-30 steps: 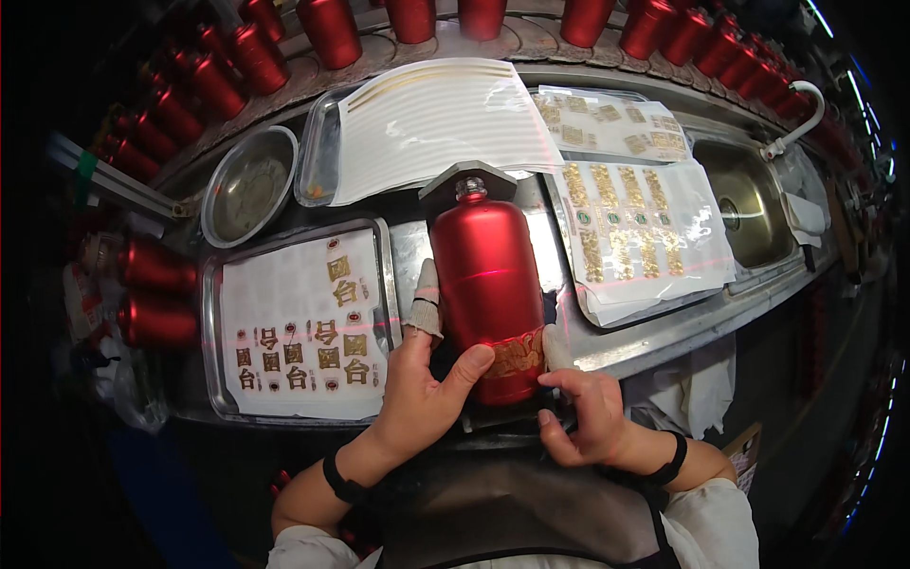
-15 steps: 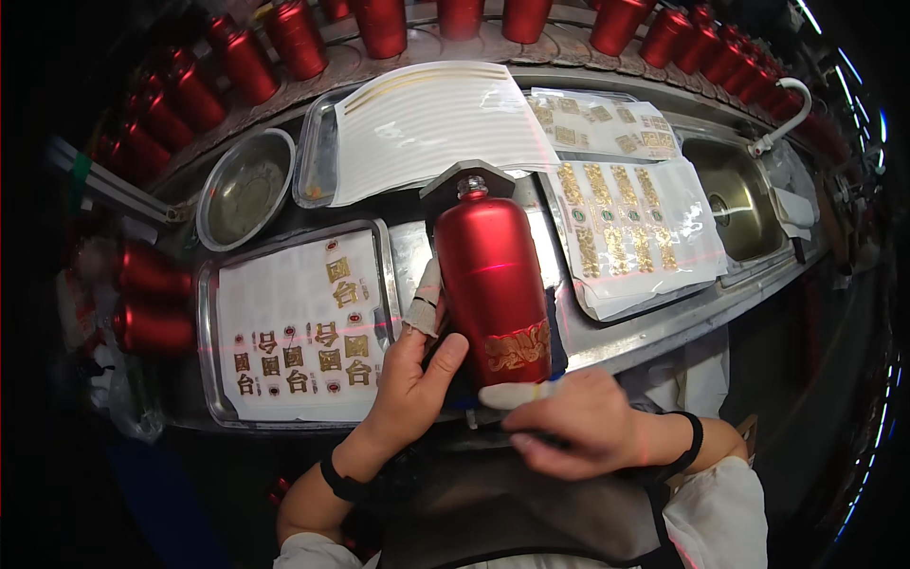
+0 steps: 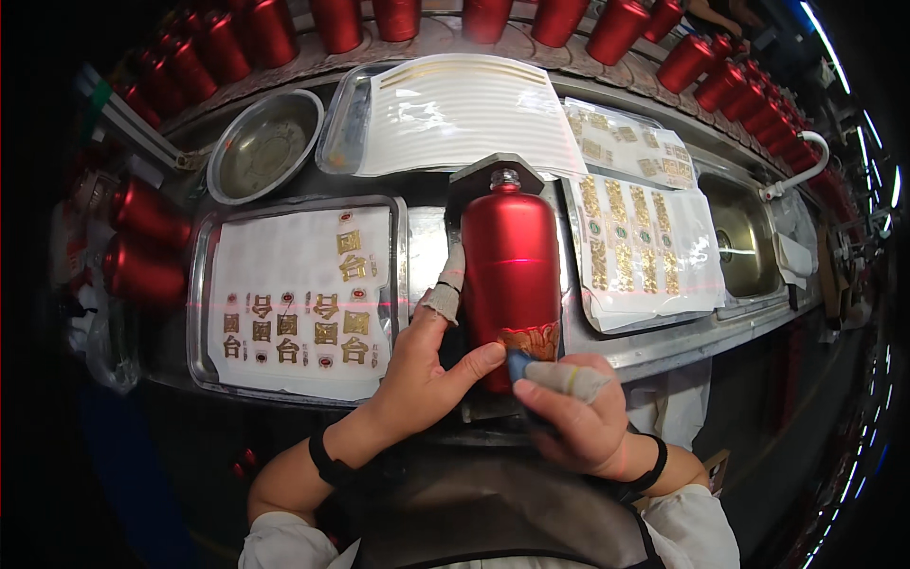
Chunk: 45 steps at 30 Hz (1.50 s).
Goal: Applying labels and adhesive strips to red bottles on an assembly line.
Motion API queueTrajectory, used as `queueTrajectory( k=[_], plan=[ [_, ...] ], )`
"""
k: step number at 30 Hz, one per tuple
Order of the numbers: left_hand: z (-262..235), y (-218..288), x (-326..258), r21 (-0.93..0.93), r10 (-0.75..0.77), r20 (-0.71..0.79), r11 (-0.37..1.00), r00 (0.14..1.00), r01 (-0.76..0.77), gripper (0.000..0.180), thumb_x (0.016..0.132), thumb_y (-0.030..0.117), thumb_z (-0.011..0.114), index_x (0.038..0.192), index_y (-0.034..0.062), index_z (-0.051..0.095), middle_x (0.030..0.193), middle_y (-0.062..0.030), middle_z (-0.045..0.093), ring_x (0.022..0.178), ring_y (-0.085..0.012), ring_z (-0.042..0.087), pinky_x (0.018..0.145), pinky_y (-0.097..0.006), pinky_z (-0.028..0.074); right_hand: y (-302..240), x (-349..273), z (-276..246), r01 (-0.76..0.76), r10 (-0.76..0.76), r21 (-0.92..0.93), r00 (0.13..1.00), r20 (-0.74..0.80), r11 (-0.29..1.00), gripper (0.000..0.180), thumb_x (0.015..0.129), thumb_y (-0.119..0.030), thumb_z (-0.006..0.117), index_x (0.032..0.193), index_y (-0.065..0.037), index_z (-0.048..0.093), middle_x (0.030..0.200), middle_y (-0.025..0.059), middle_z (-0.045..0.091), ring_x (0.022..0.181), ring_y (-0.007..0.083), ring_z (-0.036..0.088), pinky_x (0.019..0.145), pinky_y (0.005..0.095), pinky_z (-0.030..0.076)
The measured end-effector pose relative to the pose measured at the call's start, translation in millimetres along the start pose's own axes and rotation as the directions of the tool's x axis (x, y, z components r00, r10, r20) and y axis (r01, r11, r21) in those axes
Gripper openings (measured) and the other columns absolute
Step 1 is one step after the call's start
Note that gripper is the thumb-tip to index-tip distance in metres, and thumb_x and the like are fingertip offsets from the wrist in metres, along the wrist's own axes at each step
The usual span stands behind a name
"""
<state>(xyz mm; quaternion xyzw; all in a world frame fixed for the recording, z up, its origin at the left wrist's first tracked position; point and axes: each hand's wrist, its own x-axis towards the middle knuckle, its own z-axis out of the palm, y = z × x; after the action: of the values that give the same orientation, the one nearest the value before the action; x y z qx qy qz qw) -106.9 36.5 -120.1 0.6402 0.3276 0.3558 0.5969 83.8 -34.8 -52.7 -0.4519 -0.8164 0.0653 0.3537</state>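
A glossy red bottle lies with its neck pointing away from me, against a dark angular support. Around its lower part runs a gold patterned decal. My left hand steadies the bottle from the left, its thumb on the lower end and its cloth-covered forefinger stretched along the side. Closed around a small blue scraper, my right hand presses it against the decal's lower left edge. A cloth cover sits on my right forefinger too. Part of the scraper is hidden by the fingers.
A metal tray with gold decals stands left, below a metal bowl. Striped decal sheets lie behind the bottle, more decal sheets at right beside a sink. Red bottles line a conveyor at the back.
My right hand has moved up from below the bottle's base onto the decal, and the blue scraper now shows against it. My left thumb has come down onto the bottle. The view has shifted slightly.
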Motion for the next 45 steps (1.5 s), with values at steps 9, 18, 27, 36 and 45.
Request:
queueTrajectory(
  k=[9,18,27,36,45],
  plan=[
    [-9.1,-7.3,-1.8,-0.304,-0.073,0.064,0.949,0.995,0.089,0.067,0.101,0.009,0.046,0.156,-0.0018,0.010,0.164,-0.0161,0.014,0.150,-0.0264,0.018,0.121,-0.038,0.016,-5.4,24.9,9.0,0.223,-0.218,-0.024,0.966,0.137,0.975,0.031,0.066,-0.006,0.077,0.097,-0.009,0.074,0.094,0.0020,0.064,0.084,0.0224,0.059,0.066,0.0343,0.047],
    [-9.7,4.7,-3.4,-0.395,-0.053,0.048,0.916,0.997,0.068,0.065,0.097,0.007,0.044,0.153,-0.0081,0.016,0.161,-0.0204,0.022,0.149,-0.0262,0.022,0.121,-0.034,0.016,-0.6,8.7,-2.8,0.109,-0.144,0.252,0.982,0.124,0.962,0.034,0.068,-0.007,0.074,0.102,-0.008,0.074,0.097,0.0049,0.067,0.082,0.0216,0.061,0.062,0.0342,0.049],
    [23.0,38.9,6.9,0.560,0.258,0.209,0.759,0.943,-0.331,0.108,0.069,0.027,0.082,0.156,0.0055,0.022,0.161,-0.0301,0.004,0.148,-0.0511,-0.003,0.113,-0.066,0.005,24.5,-14.5,-17.0,-0.444,0.513,0.341,0.846,-0.143,0.829,0.035,0.066,0.002,0.075,0.099,-0.007,0.072,0.091,0.0071,0.071,0.081,0.0256,0.066,0.074,0.0343,0.051],
    [-4.5,-13.7,-16.6,0.618,-0.039,0.219,0.779,0.975,-0.108,0.116,0.074,0.036,0.086,0.154,-0.0040,0.012,0.159,-0.0291,0.017,0.149,-0.0388,0.020,0.120,-0.048,0.013,52.9,-35.2,-31.7,-0.616,0.807,0.765,0.541,0.237,0.187,0.022,0.095,-0.009,0.064,0.113,0.001,0.060,0.104,0.0045,0.064,0.091,0.0077,0.060,0.081,0.0239,0.049],
    [7.4,7.6,3.7,-0.394,-0.163,-0.045,0.910,0.986,0.132,0.094,0.097,0.032,0.064,0.155,-0.0038,0.000,0.159,-0.0219,0.019,0.148,-0.0275,0.023,0.118,-0.039,0.021,38.5,-5.5,-4.7,-0.767,0.761,0.622,0.495,0.418,0.158,0.034,0.097,-0.032,0.063,0.108,-0.001,0.055,0.086,0.0032,0.056,0.074,0.0078,0.050,0.069,0.0241,0.043]
  ],
)
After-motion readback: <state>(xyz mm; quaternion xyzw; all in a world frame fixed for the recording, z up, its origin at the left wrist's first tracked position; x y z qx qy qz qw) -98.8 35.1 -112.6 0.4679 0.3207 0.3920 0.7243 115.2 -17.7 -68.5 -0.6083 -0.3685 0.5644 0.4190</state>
